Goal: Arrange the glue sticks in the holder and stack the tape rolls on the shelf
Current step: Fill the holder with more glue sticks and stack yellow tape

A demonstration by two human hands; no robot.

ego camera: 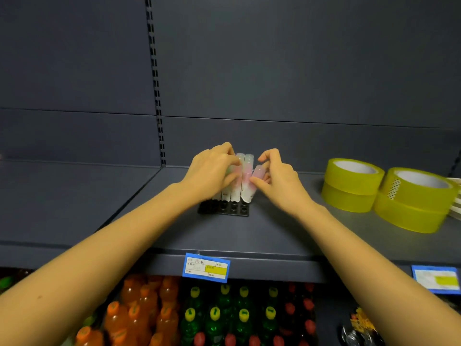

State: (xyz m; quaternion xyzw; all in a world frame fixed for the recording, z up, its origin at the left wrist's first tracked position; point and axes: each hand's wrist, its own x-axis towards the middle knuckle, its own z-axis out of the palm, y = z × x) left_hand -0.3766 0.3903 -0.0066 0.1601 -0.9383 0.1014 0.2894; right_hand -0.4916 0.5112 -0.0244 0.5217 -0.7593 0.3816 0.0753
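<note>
Grey shelf (274, 228): my right hand (279, 178) pinched a tilted glue stick (257, 176) above the holder (224, 208); my left hand (212, 168) gripped neighbouring sticks. Light, rigid, probably slick; best held mid-barrel.

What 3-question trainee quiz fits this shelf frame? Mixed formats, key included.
1. True or false: the yellow tape rolls sit left of the black plastic glue-stick holder.
2. Which hand holds the tilted pink-capped glue stick? A) left hand B) right hand
3. Fill in: the holder's front sockets are ____.

Key: 1 false; 2 B; 3 empty.
</note>
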